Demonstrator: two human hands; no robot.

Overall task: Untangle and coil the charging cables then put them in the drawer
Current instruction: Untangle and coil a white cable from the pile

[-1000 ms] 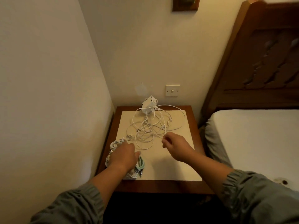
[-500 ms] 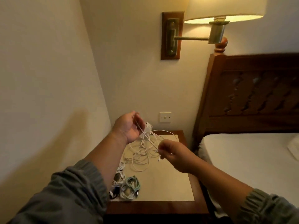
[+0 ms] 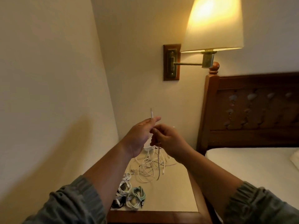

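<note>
White charging cable (image 3: 159,162) was up in the air, held by both hands above the nightstand (image 3: 171,196). Left hand (image 3: 140,136) gripped it close to one end, with the connector (image 3: 151,112) sticking up past the fingers. Right hand (image 3: 167,139) was just right of the left hand, almost touching it, fingers curled and pinching the same cable. From that pinch the cable hung straight down to the tabletop. Directly below both hands lay the tangled cables (image 3: 148,168), a loose white heap, not sorted. A white charger block (image 3: 148,148) sat under the left hand, mostly hidden by it. Nearer the person, beside the left forearm, were the coiled cables: white coils (image 3: 124,187), a green coil (image 3: 138,194) and a dark one (image 3: 117,203), packed together at the nightstand's near left corner. A lit wall lamp (image 3: 213,25) was above the right hand. Headboard (image 3: 255,110) and mattress (image 3: 250,167) were off to the right of the right hand.
</note>
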